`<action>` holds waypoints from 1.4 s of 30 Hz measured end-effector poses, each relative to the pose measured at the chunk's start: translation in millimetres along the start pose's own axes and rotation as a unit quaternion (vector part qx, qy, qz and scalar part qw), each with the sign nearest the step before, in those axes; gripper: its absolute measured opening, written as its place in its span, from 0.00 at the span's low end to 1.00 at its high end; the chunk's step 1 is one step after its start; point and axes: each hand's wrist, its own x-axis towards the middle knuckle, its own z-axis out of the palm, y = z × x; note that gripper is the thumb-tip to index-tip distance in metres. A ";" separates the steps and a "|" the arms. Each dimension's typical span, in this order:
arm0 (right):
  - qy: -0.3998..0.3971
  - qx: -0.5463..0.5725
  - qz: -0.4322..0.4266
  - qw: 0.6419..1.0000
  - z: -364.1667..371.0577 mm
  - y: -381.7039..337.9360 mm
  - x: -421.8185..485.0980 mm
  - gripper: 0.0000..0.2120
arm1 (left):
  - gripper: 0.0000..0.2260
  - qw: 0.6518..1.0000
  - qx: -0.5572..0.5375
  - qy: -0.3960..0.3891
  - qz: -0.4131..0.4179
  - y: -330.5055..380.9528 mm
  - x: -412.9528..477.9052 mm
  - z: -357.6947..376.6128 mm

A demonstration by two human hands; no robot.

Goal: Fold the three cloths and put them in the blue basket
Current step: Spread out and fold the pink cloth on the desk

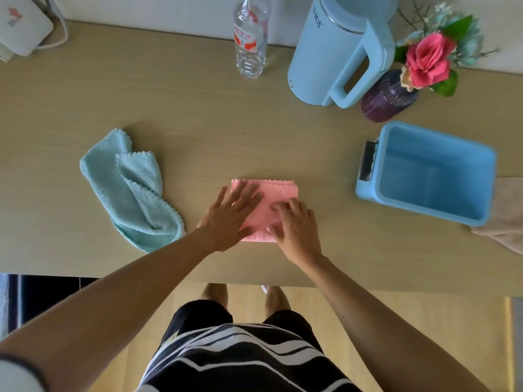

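Your left hand (230, 215) lies flat, fingers spread, and your right hand (297, 226) presses with fingers curled on the folded pink cloth (278, 193) mid-counter (198, 114), between the crumpled teal cloth (133, 188) and the basket (427, 172) (beige cloth (506, 222) beyond it).

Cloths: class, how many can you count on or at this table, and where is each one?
3. A pink cloth lies folded under both hands, a green cloth lies crumpled to its left, and a beige cloth shows partly behind the blue basket, cut off by the frame edge.
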 end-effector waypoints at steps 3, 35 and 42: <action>-0.002 0.005 0.004 1.000 -0.7 0.7 -1.6 0.21 | 0.39 1.000 0.006 -0.012 -0.009 0.7 4.0 -5.4; 0.107 0.175 0.163 0.965 -47.7 23.4 -100.4 0.25 | 0.11 0.931 -0.097 -0.068 -0.345 45.9 24.3 -61.2; -0.115 0.474 0.342 0.803 -73.7 17.7 -75.8 0.33 | 0.20 0.818 -0.448 0.046 -0.359 76.7 -1.5 -98.9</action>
